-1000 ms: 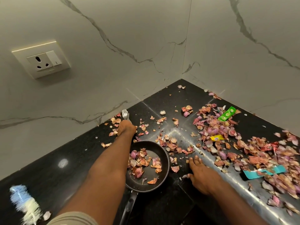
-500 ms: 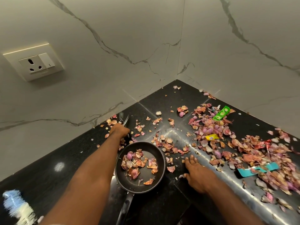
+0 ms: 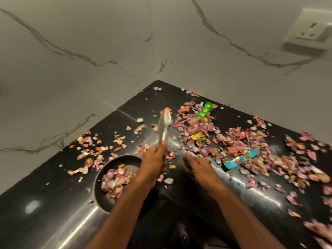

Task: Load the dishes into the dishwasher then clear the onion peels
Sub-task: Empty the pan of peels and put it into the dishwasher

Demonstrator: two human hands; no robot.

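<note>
No lettering on the blurred wrappers [image 3: 204, 110] can be read.

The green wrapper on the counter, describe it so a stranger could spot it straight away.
Start at the wall corner where the black countertop ends. At the far edge of the onion peels lies the green wrapper, the only bright green strip, farther back than the yellow and teal ones.

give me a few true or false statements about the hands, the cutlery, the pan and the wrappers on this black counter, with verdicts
1. The left hand grips silver metal cutlery raised above the black stone counter. True.
2. The round dark frying pan is empty. False: pink and brown onion peels lie in it.
3. The right hand holds the green wrapper. False: the wrapper lies among loose peels near the wall, apart from that hand.
4. A teal paper strip lies on the counter to the right of the right hand. True.
5. A yellow wrapper sits inside the pan. False: it lies on the counter among the peels.
</note>
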